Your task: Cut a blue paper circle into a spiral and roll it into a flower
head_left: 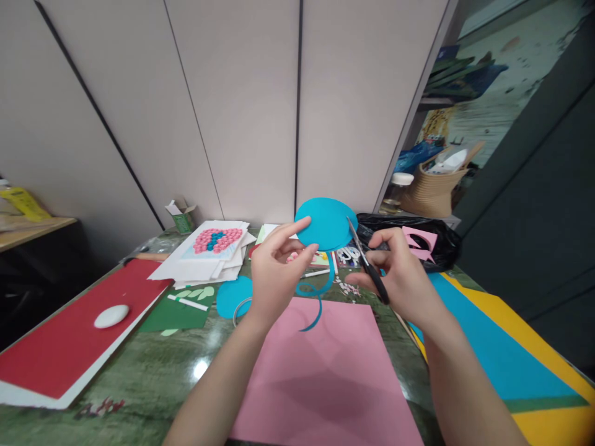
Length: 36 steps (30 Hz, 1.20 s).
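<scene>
blue paper disc point(323, 223): held raised in front of the body, beyond the pink sheet point(320, 371) on the table point(176, 365). left hand point(277, 263): fingers half curled, thumb and forefinger pinching the disc at its left and lower side. right hand point(400, 272): loosely curled about the handles of the scissors point(372, 271), blades at the disc's right edge; the gap between the blades cannot be told. a curled blue strip point(332, 272) hangs below the disc; whether it is attached is unclear.

the step in hand appears to be trimming the rim. for a smooth curve, rotate the disc into the blades rather than swinging the scissors. use short, shallow cuts, without fully closing the tips. reposition the left fingers well clear of the cutting line, and let the strip fall free.
</scene>
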Available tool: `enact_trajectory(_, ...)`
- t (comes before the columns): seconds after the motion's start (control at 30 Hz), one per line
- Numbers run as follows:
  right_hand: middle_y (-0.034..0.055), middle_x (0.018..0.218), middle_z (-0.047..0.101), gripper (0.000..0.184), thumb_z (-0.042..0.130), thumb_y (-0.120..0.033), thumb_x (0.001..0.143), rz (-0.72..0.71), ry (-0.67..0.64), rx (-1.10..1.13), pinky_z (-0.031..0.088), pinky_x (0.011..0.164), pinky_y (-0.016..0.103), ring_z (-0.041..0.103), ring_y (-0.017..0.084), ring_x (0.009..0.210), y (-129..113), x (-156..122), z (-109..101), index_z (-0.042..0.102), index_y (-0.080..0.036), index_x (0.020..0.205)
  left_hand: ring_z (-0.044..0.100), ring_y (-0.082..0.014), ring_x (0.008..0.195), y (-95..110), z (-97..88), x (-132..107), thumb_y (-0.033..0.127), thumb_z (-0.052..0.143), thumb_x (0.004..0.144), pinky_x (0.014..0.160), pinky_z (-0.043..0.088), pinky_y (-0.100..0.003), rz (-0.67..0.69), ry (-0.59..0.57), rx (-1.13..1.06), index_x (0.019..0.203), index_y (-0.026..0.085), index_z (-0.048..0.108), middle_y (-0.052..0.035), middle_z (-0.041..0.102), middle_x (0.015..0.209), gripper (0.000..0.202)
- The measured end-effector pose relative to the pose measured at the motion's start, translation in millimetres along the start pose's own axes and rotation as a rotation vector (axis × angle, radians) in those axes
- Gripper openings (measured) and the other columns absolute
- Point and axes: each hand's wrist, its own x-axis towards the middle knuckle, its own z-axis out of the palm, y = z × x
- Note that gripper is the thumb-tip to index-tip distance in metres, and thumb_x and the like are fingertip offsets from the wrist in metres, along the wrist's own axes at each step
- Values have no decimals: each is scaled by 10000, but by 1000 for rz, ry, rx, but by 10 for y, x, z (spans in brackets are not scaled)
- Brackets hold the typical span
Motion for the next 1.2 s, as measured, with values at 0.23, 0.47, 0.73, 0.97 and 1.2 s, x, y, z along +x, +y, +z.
enact_trajectory(0.23,-92,601,474,561,760,-440,688,1,-11,-2,305,487,235,447,127,517,-69,-8,-17,294,-273,951,588,-60,656,48,-41,-3,156,699,740,616,561,-178,25,-121,60,1075,259,701,-38,666,1004,351)
enact_trajectory(0.47,-90,613,476,552,751,-453,692,26,-17,2,322,496,242,447,127,527,-105,-14,-11,296,-272,946,600,-65,676,60,-42,6,154,702,737,644,575,-185,40,-145,68,1076,252,701,-38,668,1028,352)
enact_trajectory(0.73,-99,590,429,537,735,-469,707,-21,1,-28,304,499,237,379,114,518,-44,-10,-13,291,-268,932,623,-97,714,54,-71,-1,179,699,760,683,562,-219,105,-108,123,993,251,734,-32,707,935,246)
enact_trajectory(0.97,-106,578,395,517,713,-480,733,-49,8,-57,312,517,239,383,116,520,1,-5,-4,287,-267,934,662,-131,829,35,-53,-11,205,702,764,719,573,-234,82,-71,93,919,255,752,-25,725,925,171)
enact_trajectory(1.2,-106,564,391,511,709,-475,740,-68,6,-85,290,505,237,379,117,511,11,1,-16,285,-264,931,688,-166,845,51,-58,-5,220,688,770,735,598,-280,62,-34,117,884,234,760,-41,741,920,135)
